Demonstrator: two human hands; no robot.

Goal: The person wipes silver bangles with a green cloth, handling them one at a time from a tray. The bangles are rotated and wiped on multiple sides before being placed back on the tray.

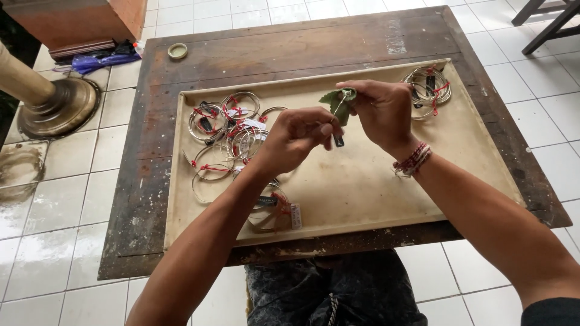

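Green cloth [339, 102] pinched in right hand [382, 111] fingers; left hand [296, 137] fingers clamp thin bangle [338, 115] beneath

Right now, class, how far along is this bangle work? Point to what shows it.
Possibly done: one small bundle of bangles at the tray's far right corner. In hand: the left hand and right hand hold a green cloth around a thin wire piece. Apparently left: the larger pile of bangles on the tray's left.
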